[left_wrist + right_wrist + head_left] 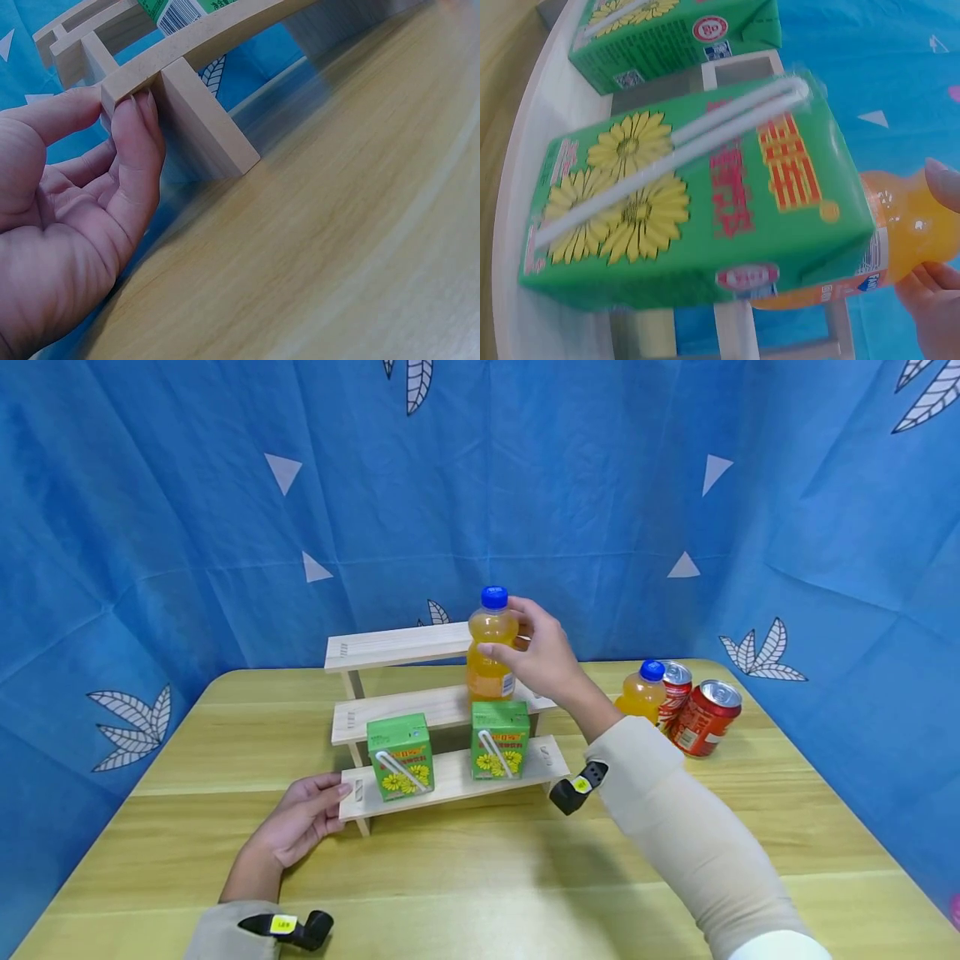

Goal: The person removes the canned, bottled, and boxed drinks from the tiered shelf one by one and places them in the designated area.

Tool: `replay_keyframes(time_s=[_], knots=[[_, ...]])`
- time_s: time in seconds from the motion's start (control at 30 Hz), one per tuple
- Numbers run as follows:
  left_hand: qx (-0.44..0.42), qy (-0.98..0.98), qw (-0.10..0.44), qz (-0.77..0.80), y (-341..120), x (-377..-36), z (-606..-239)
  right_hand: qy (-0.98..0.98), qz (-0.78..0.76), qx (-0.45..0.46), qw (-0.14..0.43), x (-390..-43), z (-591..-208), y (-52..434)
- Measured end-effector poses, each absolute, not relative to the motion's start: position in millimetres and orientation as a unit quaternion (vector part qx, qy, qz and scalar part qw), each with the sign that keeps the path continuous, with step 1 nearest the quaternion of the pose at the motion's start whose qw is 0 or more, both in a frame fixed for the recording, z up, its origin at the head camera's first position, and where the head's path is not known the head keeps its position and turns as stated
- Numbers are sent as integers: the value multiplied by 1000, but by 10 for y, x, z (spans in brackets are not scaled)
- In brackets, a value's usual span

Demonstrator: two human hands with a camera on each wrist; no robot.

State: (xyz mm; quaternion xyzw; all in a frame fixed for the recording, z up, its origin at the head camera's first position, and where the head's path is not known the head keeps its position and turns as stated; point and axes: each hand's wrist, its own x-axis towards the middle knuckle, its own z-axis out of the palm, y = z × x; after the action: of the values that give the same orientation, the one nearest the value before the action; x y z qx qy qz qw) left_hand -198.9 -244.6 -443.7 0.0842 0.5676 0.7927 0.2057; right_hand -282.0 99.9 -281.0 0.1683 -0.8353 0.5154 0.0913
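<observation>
**Bottle on the middle step of the rack**

Bottle of orange drink, blue cap up, stands upright on the middle step of the wooden rack, toward that step's right end. My right hand is on it from the right: my fingers curl round its upper body just under the neck, thumb side toward the cap. From my right wrist I see only a fingertip and part of my palm against the orange plastic, so how tightly I grip I cannot tell there.

My left hand is at the left end of the rack's lowest step. In the left wrist view my thumb lies along the top of that board and my fingers press up against its underside beside the rack's leg, so I am pinching the board's end, the other fingers loosely curled below.

On the lowest step of the rack stand two green cartons with yellow flowers and a straw on the front: the left carton near my left hand, the right carton directly in front of the bottle and one step below it.

Right of the rack, on the bench, a second bottle stands beside two red cans lying close together.
</observation>
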Motion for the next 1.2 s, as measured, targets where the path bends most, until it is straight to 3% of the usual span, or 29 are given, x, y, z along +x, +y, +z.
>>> replay_keyframes(time_s=[1.0, 1.2], knots=[[82, 577, 202, 787, -2450, -1996, -4448, -844, 505, 118, 136, -2451, -2881, 1909], [70, 582, 199, 785, -2455, -2002, -4462, -853, 502, 73, 121, -2299, -2922, 2104]])
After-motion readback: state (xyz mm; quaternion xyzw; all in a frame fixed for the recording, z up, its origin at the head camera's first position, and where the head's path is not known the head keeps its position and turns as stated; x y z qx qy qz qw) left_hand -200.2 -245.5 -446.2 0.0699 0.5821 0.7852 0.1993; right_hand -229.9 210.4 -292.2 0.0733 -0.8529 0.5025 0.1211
